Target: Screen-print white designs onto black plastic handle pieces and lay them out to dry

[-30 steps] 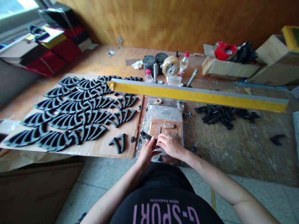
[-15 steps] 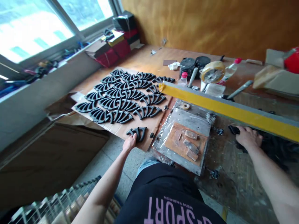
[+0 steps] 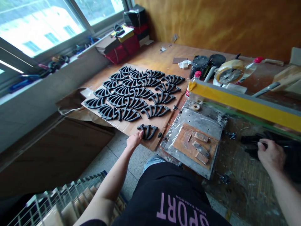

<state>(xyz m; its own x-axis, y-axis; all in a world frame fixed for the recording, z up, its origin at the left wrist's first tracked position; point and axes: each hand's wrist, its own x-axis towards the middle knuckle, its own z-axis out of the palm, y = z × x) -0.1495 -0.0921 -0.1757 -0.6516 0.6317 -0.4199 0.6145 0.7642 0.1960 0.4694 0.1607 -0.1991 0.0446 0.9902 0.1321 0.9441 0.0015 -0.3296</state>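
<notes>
My left hand (image 3: 135,140) reaches to the near end of a cardboard sheet (image 3: 150,145), its fingers closed at the left end of a short row of black curved pieces (image 3: 147,131). Farther up the cardboard, several fan-like rows of similar black curved pieces (image 3: 128,101) lie side by side. My right hand (image 3: 272,155) is over the right part of the table, with thumb and fingers pinched together beside a dark pile of black pieces (image 3: 252,139). What sits in that pinch, if anything, is too small to make out.
A yellow-faced bar (image 3: 244,103) crosses above the right side of the table. Between my hands lies a plastic-covered plate (image 3: 171,142) with small blocks (image 3: 201,137). Tape rolls (image 3: 229,72), black tubs (image 3: 199,62) and a red-capped bottle (image 3: 252,67) stand behind.
The view has swung slightly left. My right hand has drawn back from lying over the black pieces and now pinches beside them. My left hand stays at the short row.
</notes>
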